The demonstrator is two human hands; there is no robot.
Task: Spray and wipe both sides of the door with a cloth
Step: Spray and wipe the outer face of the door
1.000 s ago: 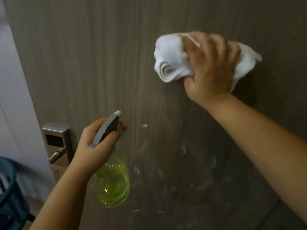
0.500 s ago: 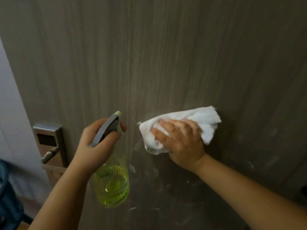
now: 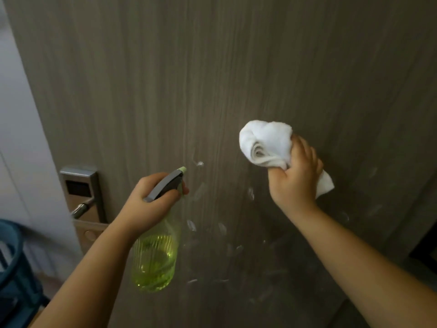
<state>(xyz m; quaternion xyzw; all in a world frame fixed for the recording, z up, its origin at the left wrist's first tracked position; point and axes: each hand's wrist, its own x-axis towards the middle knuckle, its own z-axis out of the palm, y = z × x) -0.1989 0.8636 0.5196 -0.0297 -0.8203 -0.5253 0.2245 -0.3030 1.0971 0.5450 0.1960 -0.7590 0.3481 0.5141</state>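
Our right hand [image 3: 295, 178] grips the bunched white cloth [image 3: 266, 144] against the grey wood-grain door [image 3: 236, 67], right of centre. Our left hand [image 3: 151, 202] is wrapped round the green spray bottle [image 3: 155, 261] just beside the wet streaks [image 3: 208, 228]. The electronic lock handle [image 3: 81, 195] sits at left.

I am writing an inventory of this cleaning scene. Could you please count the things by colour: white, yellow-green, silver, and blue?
White: 1, the cloth
Yellow-green: 1, the spray bottle
Silver: 1, the door lock with its handle
Blue: 1, the basket at the left edge
Total: 4
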